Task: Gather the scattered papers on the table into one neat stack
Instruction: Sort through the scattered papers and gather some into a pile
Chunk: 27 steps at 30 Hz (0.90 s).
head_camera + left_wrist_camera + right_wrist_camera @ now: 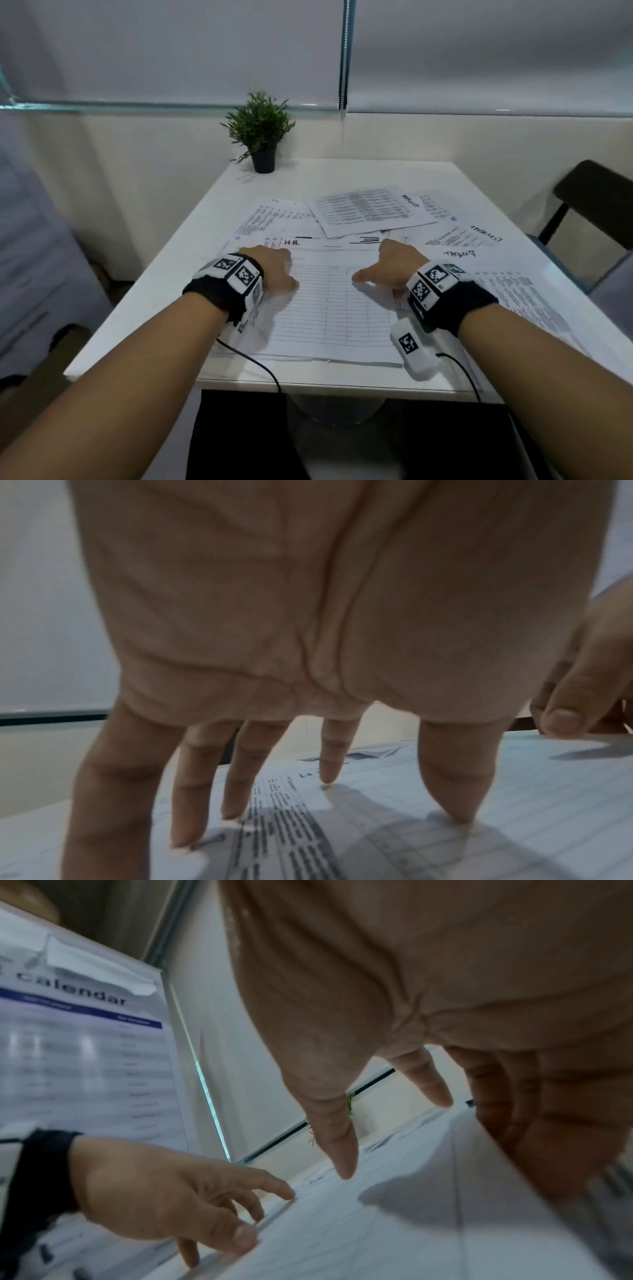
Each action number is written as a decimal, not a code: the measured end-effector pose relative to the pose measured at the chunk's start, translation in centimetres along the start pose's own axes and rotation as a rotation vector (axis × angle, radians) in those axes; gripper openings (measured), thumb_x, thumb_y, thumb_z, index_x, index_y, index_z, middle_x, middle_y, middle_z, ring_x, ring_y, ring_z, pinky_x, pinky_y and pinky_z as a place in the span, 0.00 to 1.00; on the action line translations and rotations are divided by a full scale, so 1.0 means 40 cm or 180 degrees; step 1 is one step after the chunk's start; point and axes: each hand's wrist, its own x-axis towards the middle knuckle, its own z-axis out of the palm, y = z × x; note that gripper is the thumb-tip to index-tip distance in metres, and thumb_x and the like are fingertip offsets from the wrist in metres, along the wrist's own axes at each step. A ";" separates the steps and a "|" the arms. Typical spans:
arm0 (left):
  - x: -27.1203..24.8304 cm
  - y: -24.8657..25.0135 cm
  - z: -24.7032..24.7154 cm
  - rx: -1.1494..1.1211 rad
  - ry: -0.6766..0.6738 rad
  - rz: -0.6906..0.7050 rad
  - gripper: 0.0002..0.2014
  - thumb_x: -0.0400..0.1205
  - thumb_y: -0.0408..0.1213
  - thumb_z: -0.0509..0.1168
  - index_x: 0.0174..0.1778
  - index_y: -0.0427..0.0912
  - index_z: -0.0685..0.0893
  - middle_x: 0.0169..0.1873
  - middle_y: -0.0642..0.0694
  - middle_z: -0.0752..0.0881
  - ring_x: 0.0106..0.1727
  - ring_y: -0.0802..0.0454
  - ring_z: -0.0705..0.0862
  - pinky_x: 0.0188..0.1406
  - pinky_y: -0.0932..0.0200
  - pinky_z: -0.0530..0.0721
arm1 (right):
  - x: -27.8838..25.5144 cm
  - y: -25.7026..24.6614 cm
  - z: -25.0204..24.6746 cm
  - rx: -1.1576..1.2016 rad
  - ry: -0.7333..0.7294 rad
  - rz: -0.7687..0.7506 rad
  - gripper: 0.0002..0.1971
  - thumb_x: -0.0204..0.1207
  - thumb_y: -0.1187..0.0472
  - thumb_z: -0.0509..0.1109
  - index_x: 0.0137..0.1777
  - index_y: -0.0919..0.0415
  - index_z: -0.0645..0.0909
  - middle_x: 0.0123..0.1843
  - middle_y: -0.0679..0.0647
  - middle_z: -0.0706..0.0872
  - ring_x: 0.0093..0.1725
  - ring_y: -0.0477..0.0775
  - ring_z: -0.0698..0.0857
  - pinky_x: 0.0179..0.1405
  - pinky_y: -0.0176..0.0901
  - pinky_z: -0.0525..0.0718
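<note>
Several printed sheets lie scattered on the white table (342,171). A large lined form (329,308) lies on top at the front centre. My left hand (284,270) rests on its left edge with straight, spread fingers; in the left wrist view the left hand (394,799) touches the paper (514,791) with its fingertips. My right hand (380,263) is open over the form's right side, and in the right wrist view the right hand (394,1139) has spread fingers just above the sheet. Other sheets lie behind (366,209), to the left (267,219) and to the right (527,301).
A small potted plant (262,137) stands at the table's far left corner. A dark chair (589,202) stands to the right of the table. Two handwritten "TASKLIST" sheets (462,236) lie at mid right. A calendar sheet (85,1042) hangs on the left wall.
</note>
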 end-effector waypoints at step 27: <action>0.010 0.258 -0.046 -0.2834 0.0701 0.0827 0.37 0.83 0.69 0.55 0.87 0.58 0.62 0.84 0.44 0.73 0.75 0.39 0.80 0.75 0.42 0.79 | -0.167 0.354 -0.308 0.3672 0.2018 -0.0916 0.29 0.73 0.79 0.77 0.70 0.57 0.79 0.46 0.55 0.94 0.50 0.57 0.95 0.53 0.55 0.93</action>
